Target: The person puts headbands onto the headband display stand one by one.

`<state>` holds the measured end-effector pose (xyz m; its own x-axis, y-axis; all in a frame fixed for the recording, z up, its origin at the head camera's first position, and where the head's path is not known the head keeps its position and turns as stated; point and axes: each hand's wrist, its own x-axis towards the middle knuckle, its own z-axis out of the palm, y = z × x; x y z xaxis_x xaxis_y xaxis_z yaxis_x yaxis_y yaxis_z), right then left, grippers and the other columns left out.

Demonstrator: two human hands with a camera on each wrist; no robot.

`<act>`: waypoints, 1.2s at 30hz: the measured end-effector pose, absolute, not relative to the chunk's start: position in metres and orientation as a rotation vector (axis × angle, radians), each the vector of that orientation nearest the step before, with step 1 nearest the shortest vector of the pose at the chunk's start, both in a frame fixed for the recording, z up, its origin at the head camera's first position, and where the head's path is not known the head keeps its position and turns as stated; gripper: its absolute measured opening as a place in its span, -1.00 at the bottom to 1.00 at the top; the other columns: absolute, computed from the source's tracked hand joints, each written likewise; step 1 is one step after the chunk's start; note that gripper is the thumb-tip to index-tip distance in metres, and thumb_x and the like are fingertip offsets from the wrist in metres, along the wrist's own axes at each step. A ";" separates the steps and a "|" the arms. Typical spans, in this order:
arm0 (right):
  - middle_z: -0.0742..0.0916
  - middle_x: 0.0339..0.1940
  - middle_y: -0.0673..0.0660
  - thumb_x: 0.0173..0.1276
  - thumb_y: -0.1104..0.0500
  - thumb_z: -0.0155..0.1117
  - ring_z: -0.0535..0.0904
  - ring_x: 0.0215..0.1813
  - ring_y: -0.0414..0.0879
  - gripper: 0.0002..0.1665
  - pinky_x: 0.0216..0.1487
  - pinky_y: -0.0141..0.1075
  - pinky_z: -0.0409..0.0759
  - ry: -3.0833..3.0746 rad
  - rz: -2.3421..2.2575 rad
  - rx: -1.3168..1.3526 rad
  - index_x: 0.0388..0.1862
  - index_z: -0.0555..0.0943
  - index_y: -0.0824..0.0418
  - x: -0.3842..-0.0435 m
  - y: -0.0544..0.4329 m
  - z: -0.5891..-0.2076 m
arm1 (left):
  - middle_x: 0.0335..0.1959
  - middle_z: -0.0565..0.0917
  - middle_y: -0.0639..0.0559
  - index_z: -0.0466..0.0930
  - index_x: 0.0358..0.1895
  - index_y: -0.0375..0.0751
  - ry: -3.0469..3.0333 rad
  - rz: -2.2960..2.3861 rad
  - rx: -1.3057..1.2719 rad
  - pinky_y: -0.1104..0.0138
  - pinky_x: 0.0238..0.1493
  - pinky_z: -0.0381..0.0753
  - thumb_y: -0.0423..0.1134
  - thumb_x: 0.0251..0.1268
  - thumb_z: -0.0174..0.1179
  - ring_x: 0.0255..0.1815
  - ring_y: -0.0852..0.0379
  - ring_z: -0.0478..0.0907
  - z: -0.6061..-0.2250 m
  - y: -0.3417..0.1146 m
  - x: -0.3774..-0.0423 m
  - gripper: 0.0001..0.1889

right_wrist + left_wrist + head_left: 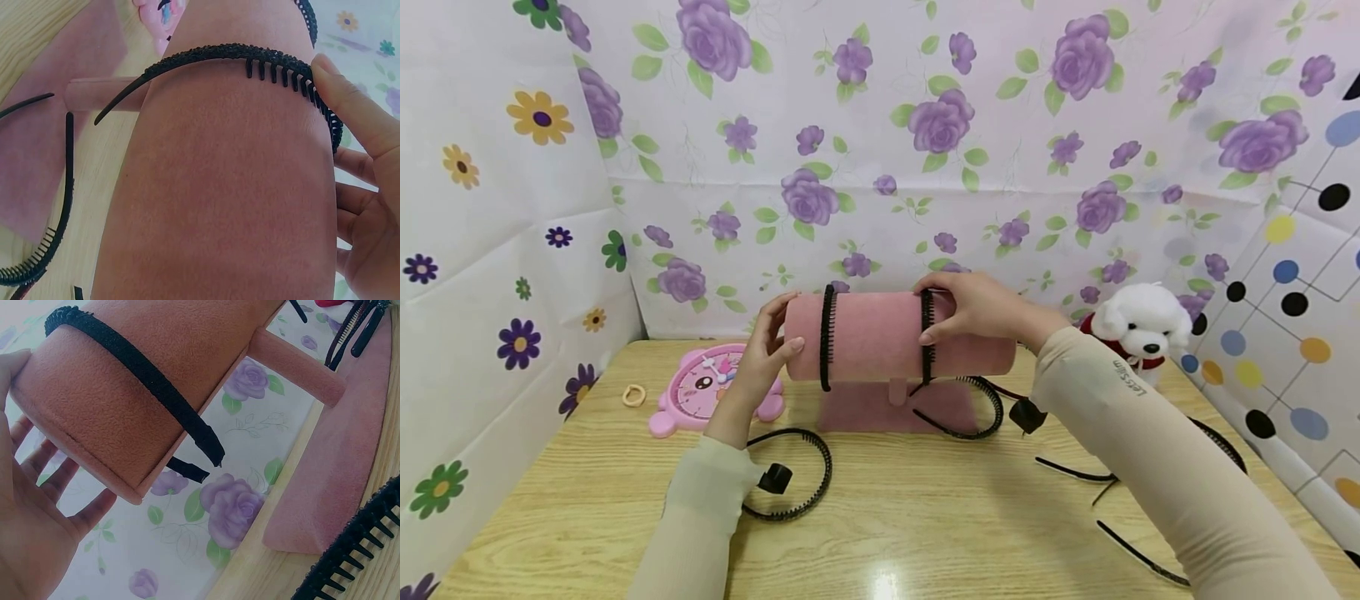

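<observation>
A pink plush headband holder (876,337) stands on its flat pink base (853,408), its roll lying crosswise on a short post. My left hand (758,358) holds the roll's left end, thumb in front and the other fingers spread along the end and back. Two black toothed headbands sit over the roll. The left headband (827,337) is near my left hand, its tips hanging below the roll in the left wrist view. My right hand (977,307) pinches the right headband (231,53), with the thumb on its band and the other fingers behind the roll.
Another black headband (996,408) lies by the base, one (827,471) lies at front left, and more lie right, beside my right sleeve. A pink clock (688,396) and a small wooden ring (634,396) lie left. A white plush dog (1138,321) sits at the back right.
</observation>
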<state>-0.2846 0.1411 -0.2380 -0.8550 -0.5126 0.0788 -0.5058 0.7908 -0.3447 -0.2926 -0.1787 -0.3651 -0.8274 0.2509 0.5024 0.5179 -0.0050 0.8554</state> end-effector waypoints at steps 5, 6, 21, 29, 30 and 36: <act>0.57 0.25 0.04 -0.03 -0.28 0.49 0.44 0.32 0.01 -0.14 0.30 -0.03 0.38 2.931 -0.563 -0.858 0.25 0.46 -0.07 -0.288 0.136 -0.238 | 0.47 0.19 0.04 0.09 0.46 0.04 -2.058 -1.929 -0.817 0.26 0.26 0.22 -0.37 0.30 0.01 0.43 0.21 0.16 -0.365 -0.179 -0.293 -0.34; 0.57 0.25 0.04 -0.03 -0.28 0.48 0.44 0.32 0.00 -0.14 0.30 -0.04 0.38 2.927 -0.563 -0.863 0.25 0.45 -0.07 -0.289 0.135 -0.238 | 0.48 0.19 0.04 0.09 0.46 0.04 -2.058 -1.930 -0.819 0.26 0.26 0.22 -0.37 0.30 0.01 0.43 0.21 0.15 -0.366 -0.180 -0.293 -0.34; 0.57 0.24 0.01 0.01 -0.23 0.48 0.45 0.30 -0.06 -0.18 0.31 -0.12 0.38 2.881 -0.625 -0.896 0.25 0.45 -0.04 -0.294 0.119 -0.237 | 0.46 0.20 0.04 0.09 0.46 0.04 -2.055 -1.937 -0.822 0.23 0.25 0.21 -0.38 0.30 0.01 0.42 0.21 0.16 -0.366 -0.179 -0.294 -0.34; 0.57 0.26 -0.02 0.02 -0.23 0.48 0.42 0.35 -0.07 -0.20 0.35 -0.12 0.35 2.857 -0.666 -0.892 0.24 0.46 -0.06 -0.297 0.109 -0.238 | 0.48 0.19 0.03 0.09 0.46 0.04 -2.059 -1.934 -0.815 0.23 0.27 0.21 -0.37 0.30 0.00 0.43 0.22 0.15 -0.366 -0.180 -0.294 -0.34; 0.57 0.25 -0.02 0.02 -0.23 0.48 0.43 0.34 -0.07 -0.21 0.35 -0.12 0.35 2.858 -0.667 -0.892 0.24 0.46 -0.06 -0.297 0.107 -0.238 | 0.48 0.18 0.03 0.09 0.46 0.04 -2.059 -1.934 -0.816 0.23 0.27 0.21 -0.37 0.30 0.00 0.43 0.22 0.15 -0.366 -0.180 -0.294 -0.34; 0.57 0.27 0.01 0.02 -0.21 0.49 0.42 0.37 -0.06 -0.20 0.37 -0.13 0.33 2.846 -0.689 -0.923 0.24 0.46 -0.03 -0.300 0.099 -0.240 | 0.49 0.17 0.04 0.09 0.46 0.05 -2.056 -1.937 -0.829 0.23 0.28 0.20 -0.37 0.31 0.00 0.45 0.21 0.14 -0.366 -0.179 -0.294 -0.34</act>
<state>-0.2998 0.0987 -0.2403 -0.8170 -0.5726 0.0682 -0.5404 0.7189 -0.4372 -0.2939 -0.1792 -0.3662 -0.8236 0.2601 0.5040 0.5186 -0.0144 0.8549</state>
